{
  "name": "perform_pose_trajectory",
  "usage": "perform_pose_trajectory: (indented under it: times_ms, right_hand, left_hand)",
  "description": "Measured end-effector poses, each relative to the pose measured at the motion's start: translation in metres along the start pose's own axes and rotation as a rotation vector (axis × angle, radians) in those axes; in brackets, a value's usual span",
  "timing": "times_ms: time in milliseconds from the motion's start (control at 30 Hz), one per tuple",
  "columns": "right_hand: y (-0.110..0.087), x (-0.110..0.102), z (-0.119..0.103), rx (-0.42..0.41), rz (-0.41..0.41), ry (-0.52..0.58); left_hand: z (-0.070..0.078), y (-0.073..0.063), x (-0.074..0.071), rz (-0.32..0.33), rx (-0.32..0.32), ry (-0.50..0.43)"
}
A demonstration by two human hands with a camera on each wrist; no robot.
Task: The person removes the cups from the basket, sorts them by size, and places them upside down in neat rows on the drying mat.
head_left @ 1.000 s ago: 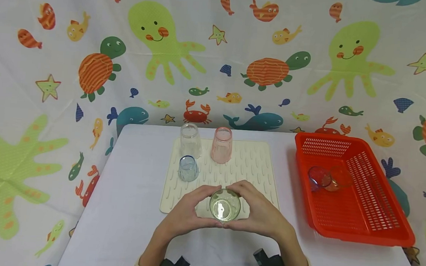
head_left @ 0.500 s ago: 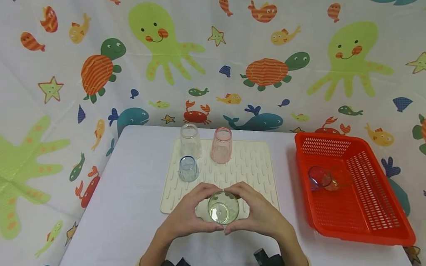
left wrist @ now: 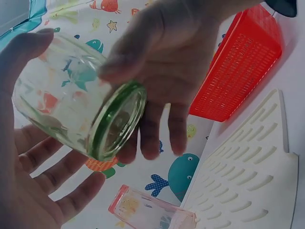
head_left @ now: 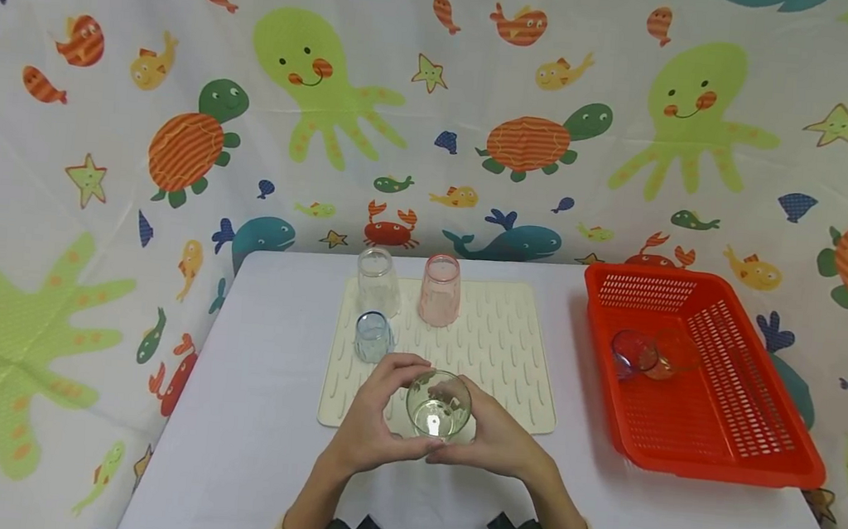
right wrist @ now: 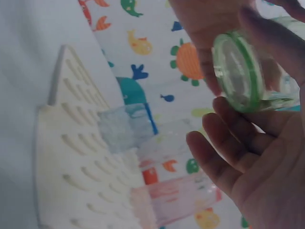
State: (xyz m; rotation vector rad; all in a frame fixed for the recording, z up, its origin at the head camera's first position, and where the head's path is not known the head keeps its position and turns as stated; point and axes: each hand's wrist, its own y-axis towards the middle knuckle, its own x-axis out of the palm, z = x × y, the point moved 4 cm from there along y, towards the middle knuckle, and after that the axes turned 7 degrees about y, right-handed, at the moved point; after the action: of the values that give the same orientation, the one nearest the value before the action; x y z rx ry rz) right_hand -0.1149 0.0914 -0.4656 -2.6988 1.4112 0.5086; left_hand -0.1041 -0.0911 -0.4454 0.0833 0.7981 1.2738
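Observation:
A green-tinted clear drinking glass [head_left: 438,407] is held up between both hands, close over the front of a cream drying mat [head_left: 493,336]. My left hand [head_left: 372,426] curves round its left side, thumb in front. From the other side my right hand [head_left: 503,441] grips it, with several fingers hidden behind it in the head view. In the left wrist view the glass [left wrist: 52,95] is tilted, its thick green base turned toward the right hand [left wrist: 167,62]. The base of the glass [right wrist: 236,71] faces the camera in the right wrist view, above spread fingers.
On the mat's left half stand a tall clear glass [head_left: 378,286], a pink glass [head_left: 440,292] and a small blue glass [head_left: 373,339]. A red plastic basket [head_left: 717,437] at the right contains see-through glassware [head_left: 634,352]. A sea-animal curtain [head_left: 405,130] hangs behind the white table [head_left: 260,351].
The glass has shifted slightly left and turned between the hands. My right hand has moved left with it, after its thumb briefly came away. The other glasses have stayed in place.

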Motion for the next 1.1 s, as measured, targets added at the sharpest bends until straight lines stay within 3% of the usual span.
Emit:
perform_pose_trajectory:
  times_ms: [267,600,733,1100]
  right_hand:
    - [-0.002,0.006,0.012,-0.059,0.042,0.023]
    - [-0.006,-0.018,0.013,-0.204,0.065,0.193]
    - [-0.006,-0.024,0.008,-0.222,0.069,0.229]
    - [0.002,-0.030,0.004,-0.219,0.090,0.160]
  left_hand:
    - [-0.002,-0.005,-0.002,0.028,-0.009,-0.012]
    - [-0.011,-0.014,-0.007,-0.021,-0.066,-0.051]
    - [-0.014,-0.018,-0.007,-0.046,-0.093,-0.057]
    - [-0.020,-0.030,-0.009,-0.054,-0.140,-0.031]
